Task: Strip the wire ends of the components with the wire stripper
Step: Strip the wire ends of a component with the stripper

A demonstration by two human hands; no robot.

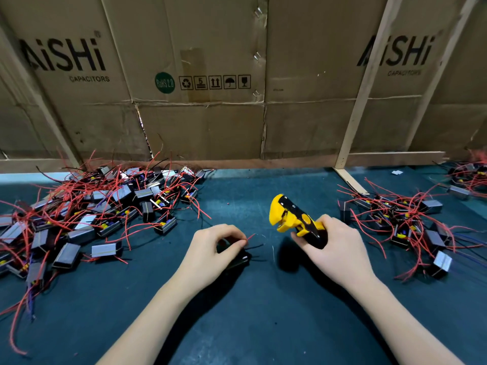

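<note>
Left hand [210,248] at centre pinches a red wire [249,237] over a black component [237,260]; right hand [333,248] grips the yellow stripper [292,217], head up.

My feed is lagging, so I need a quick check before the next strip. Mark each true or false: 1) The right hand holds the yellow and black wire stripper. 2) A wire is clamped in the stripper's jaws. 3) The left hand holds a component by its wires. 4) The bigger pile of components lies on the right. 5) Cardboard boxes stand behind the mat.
1) True: the right hand grips the wire stripper.
2) False: its head is clear of any wire.
3) True: the left hand pinches the red wire of a component.
4) False: the left pile is bigger than the right pile.
5) True: cardboard boxes back the mat.
</note>
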